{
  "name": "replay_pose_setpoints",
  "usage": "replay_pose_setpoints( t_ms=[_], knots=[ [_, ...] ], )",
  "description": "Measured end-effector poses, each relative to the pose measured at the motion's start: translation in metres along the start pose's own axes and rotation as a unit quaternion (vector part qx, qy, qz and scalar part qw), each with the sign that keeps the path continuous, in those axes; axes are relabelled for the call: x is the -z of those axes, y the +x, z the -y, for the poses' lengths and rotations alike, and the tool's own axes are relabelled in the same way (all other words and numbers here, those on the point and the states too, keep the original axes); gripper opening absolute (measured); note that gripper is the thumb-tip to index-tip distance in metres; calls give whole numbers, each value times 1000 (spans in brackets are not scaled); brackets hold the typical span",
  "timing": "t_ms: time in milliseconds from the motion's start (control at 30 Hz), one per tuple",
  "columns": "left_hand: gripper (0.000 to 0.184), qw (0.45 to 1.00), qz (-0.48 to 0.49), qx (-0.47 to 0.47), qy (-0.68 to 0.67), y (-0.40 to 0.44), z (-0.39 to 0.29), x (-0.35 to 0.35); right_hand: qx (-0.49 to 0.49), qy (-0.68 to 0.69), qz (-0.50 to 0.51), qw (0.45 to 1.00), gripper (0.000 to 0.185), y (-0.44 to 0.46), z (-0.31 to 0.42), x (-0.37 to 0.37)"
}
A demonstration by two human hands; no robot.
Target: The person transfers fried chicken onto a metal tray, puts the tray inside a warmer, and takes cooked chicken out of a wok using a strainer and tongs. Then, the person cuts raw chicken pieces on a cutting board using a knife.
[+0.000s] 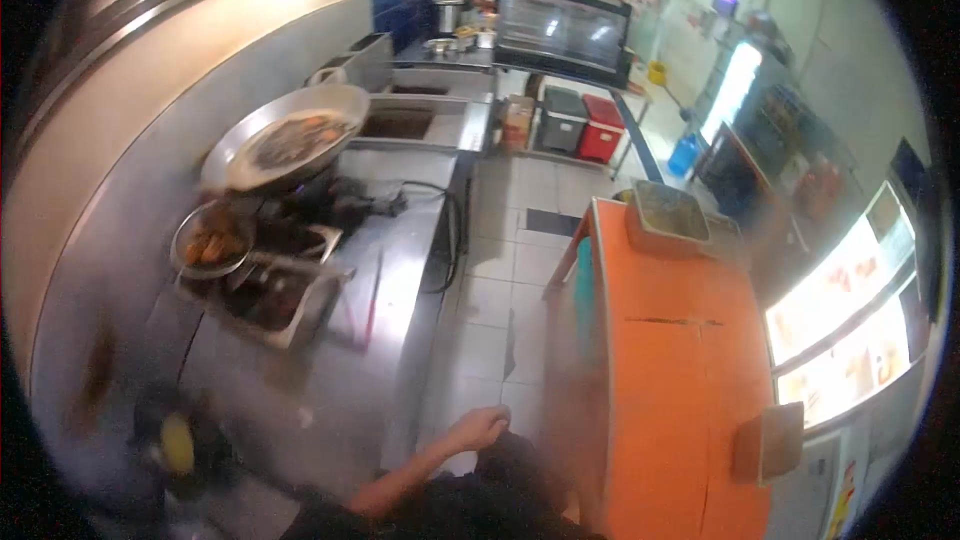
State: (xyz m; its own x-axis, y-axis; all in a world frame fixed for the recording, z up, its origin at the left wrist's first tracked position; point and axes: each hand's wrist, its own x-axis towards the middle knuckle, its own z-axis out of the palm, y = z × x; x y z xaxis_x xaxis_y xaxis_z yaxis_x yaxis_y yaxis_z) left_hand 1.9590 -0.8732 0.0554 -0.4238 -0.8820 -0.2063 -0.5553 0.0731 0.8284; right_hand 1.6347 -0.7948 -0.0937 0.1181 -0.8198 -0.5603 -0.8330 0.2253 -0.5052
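Observation:
My left hand (pixel 482 428) is in front of my body at the bottom middle, its forearm coming up from a dark sleeve at the lower left. Its fingers are curled closed, against or just above dark cloth (pixel 518 465); whether they grip it or something small is hidden. My right hand does not show. Left of me, on the steel counter (pixel 330 410), a round strainer or bowl with browned food (pixel 212 245) rests by a rectangular metal tray (pixel 270 305). Beyond them, a large wok (pixel 245 175) with dark contents sits tilted over the stove.
An orange table (pixel 665 390) runs along my right, with a metal container (pixel 670 215) at its far end and a box-like block (pixel 770 443) near me. Tiled floor (pixel 485 305) lies between counter and table. Ahead are grey (pixel 563 120) and red bins (pixel 602 128) under a glass display case (pixel 565 25).

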Motion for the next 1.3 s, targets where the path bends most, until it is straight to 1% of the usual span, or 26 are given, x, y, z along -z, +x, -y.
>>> replay_pose_setpoints(
  t_ms=[67, 100, 167, 300, 333, 400, 433, 500, 533, 600, 633, 667, 700, 733, 767, 800, 867, 933, 1000, 1067, 1100, 1167, 1200, 1233, 1267, 1300],
  knots=[
    [32, 999, 31, -34, -6, 67, -7, 25, 55, -20, -93, 994, 44, 84, -57, -24],
    [32, 998, 44, -37, -2, 99, -2, 31, 46, -11, -97, 994, 44, 100, -40, -1],
    [28, 995, 68, -49, 62, 172, 5, 45, 26, 34, -4, 999, 44, 145, 27, 86],
    [27, 990, 103, -34, 93, 292, 11, 84, 7, 35, -24, 999, 43, 289, 118, 210],
    [27, 988, 107, -39, 104, 323, 7, 108, 43, 22, -62, 997, 42, 325, 143, 241],
    [31, 983, 140, -2, 120, 379, -8, 145, 126, 10, -129, 984, 41, 393, 185, 297],
    [31, 987, 114, 7, 109, 403, -16, 166, 178, 11, -159, 971, 42, 422, 218, 334],
    [31, 990, 95, 16, 107, 466, -6, 196, 195, -46, -138, 970, 42, 468, 285, 413],
    [31, 991, 71, 36, 107, 492, 5, 210, 206, -59, -124, 969, 42, 508, 297, 429],
    [30, 996, 34, 21, 83, 549, 27, 235, 261, 68, -181, 946, 39, 590, 317, 457],
    [30, 997, 35, 29, 61, 580, 35, 251, 248, 106, -185, 945, 37, 623, 324, 471],
    [30, 998, 45, 33, 44, 612, 41, 270, 245, 106, -191, 945, 37, 653, 329, 486],
    [30, 999, 36, 14, 28, 646, 52, 288, 233, 62, -206, 948, 36, 686, 330, 499],
    [30, 998, 50, 5, 34, 677, 56, 308, 217, 18, -222, 950, 36, 713, 327, 513],
    [30, 997, 30, -14, 68, 717, 56, 332, 208, 18, -238, 948, 36, 741, 327, 536],
    [30, 995, 11, -28, 94, 751, 56, 348, 202, 1, -236, 950, 37, 762, 319, 550],
    [31, 997, 33, -24, 64, 817, 31, 396, 191, -19, -239, 952, 38, 808, 292, 572],
    [31, 998, 46, -16, 46, 887, 16, 436, 117, -40, -218, 968, 42, 861, 257, 600],
    [31, 997, 34, -44, 62, 948, 14, 460, 58, 25, -243, 968, 46, 874, 244, 641],
    [31, 993, 50, -65, 83, 1009, 18, 477, -21, -35, -198, 979, 49, 903, 243, 703],
    [31, 990, 59, -84, 95, 1042, 20, 486, -23, -30, -202, 979, 49, 929, 237, 729],
    [30, 989, 91, -78, 87, 1102, 29, 500, -48, 45, -263, 962, 50, 985, 222, 778],
    [29, 988, 114, -71, 75, 1133, 31, 506, -44, 42, -266, 962, 50, 1022, 207, 805],
    [29, 984, 111, -74, 122, 1164, 34, 513, -16, 20, -301, 953, 49, 1061, 198, 835],
    [29, 985, 102, -76, 120, 1196, 37, 519, 15, -3, -337, 941, 48, 1091, 205, 872],
    [29, 978, 125, -38, 162, 1223, 41, 526, 84, 14, -385, 919, 45, 1118, 212, 908]
  ],
)
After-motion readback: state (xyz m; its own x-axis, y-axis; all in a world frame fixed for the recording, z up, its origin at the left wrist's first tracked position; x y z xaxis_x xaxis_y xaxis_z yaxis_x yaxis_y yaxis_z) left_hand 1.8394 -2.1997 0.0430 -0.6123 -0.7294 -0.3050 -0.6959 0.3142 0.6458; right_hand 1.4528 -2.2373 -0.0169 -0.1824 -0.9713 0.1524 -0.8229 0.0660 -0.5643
